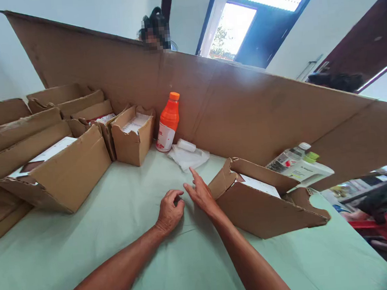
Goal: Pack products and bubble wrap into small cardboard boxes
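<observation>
Clock centred on our hands: desk under everything, cardboard wall (209,98) at 12. Boxes (77,173) at 10, some showing white contents; we'd call those filled. Single box (266,206) at 3, also loaded, beside our right hand (188,178). Orange bottle (167,127) at 12. Right hand part-spread, left hand (178,198) loosely curled, both look empty. White wrap (190,160) at 12. Remaining work: can't tell.

At centre frame, the person's bare left grip (170,211), fingers curled, is near the bare right grip (201,193), fingers extended, over a pale green cloth-covered counter (86,233). Above centre, an orange-capped red-orange plastic bottle (169,122) stands beside thin white plastic sheeting (188,158); a brown open-topped cardboard box (258,209) sits right of centre.
</observation>
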`<state>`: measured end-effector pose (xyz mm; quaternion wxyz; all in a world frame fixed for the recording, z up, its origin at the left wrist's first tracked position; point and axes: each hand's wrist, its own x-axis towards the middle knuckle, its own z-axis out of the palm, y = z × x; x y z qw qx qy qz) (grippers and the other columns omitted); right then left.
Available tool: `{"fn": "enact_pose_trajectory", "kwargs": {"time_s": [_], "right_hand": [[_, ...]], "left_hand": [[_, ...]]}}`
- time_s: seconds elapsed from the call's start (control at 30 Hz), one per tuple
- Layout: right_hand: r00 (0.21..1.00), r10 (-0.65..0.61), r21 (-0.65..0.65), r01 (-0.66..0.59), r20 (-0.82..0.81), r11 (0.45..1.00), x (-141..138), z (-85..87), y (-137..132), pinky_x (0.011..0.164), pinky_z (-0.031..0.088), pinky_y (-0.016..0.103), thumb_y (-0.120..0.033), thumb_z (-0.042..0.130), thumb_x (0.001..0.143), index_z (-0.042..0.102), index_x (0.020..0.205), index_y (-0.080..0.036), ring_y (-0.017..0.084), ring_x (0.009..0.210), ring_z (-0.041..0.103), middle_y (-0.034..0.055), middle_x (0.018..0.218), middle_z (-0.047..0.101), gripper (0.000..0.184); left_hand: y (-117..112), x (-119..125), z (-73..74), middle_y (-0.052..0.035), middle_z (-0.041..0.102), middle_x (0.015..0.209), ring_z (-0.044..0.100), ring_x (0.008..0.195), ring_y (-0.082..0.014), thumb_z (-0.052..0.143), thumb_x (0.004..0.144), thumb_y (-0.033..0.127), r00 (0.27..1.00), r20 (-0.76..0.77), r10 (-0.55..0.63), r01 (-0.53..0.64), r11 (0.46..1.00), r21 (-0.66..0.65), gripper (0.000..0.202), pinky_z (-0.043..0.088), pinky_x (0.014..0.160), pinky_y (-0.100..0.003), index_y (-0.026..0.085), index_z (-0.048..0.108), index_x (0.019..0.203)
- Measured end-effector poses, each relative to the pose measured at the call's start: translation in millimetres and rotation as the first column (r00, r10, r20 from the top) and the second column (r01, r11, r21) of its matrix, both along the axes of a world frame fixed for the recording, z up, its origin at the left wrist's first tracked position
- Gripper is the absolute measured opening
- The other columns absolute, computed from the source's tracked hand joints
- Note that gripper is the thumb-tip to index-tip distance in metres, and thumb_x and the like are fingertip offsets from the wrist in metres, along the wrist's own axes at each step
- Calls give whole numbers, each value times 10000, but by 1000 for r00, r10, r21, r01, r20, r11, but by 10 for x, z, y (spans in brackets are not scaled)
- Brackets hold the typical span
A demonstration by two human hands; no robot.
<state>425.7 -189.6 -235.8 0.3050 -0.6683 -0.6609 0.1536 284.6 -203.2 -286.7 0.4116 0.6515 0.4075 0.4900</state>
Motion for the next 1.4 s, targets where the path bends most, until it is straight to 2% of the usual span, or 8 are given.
{"fn": "enact_pose_trajectory", "kwargs": {"time_s": [0.13,0.27,0.43,0.63,0.9,1.1,1.23,1.4], "right_hand": [[984,-168,-5,168,-52,986,24,-171,565,1113,415,524,-313,579,849,528,1430,-106,369,1331,540,215,1415,588,619],[976,-208,76,213,-68,974,32,-194,570,1147,366,532,-327,516,882,553,1390,-64,370,1364,503,243,1424,571,573],[979,-166,150,183,-121,972,-67,-131,144,1025,498,465,-394,496,903,502,1443,-98,313,1303,565,203,1480,540,616],[943,-59,174,122,-328,977,-329,-134,-667,942,554,401,-415,591,893,592,1381,-156,276,1182,653,160,1420,611,552],[911,-80,63,115,-404,991,-328,-239,-1577,950,557,387,-421,619,916,736,1160,-223,251,1081,706,100,1169,757,335],[945,-146,221,216,-294,951,-144,-300,-1840,739,576,309,-371,625,910,718,876,-207,198,788,698,47,830,729,192],[991,-114,408,130,-63,904,-95,-367,-1910,872,568,374,-267,634,903,708,927,-214,225,969,685,86,1010,717,94],[990,25,448,-86,139,890,-221,-348,-1817,923,554,398,-165,591,912,698,1024,-222,237,1107,657,114,1173,698,165]], "left_hand": [[139,-24,-34,-84,717,983,658,925,-200,549,773,135,984,147,98,-79,988,-129,250,515,896,-355,171,689,978],[170,13,-43,-104,716,1043,666,967,-209,597,779,173,937,314,156,-70,961,-269,256,517,917,-364,172,664,1026],[199,-4,8,-129,674,1143,663,967,-209,633,826,313,848,483,218,-2,913,-409,388,541,856,-346,173,588,1185],[280,-94,78,-130,635,1178,655,1035,-219,588,873,498,745,598,295,86,846,-526,521,537,850,-318,181,497,1277],[440,-280,119,-99,691,947,725,853,-242,618,832,575,699,683,211,340,742,-577,525,564,779,-365,192,523,1177],[411,-319,128,-96,696,949,699,825,-194,755,728,325,727,678,112,368,769,-522,363,559,753,-320,148,645,1024],[371,-309,119,-103,706,951,689,836,-187,769,701,279,755,652,70,354,793,-495,324,550,760,-317,133,681,976],[335,-308,98,-101,709,962,673,847,-191,797,659,268,779,626,32,339,818,-465,329,538,788,-340,132,702,943]]}}
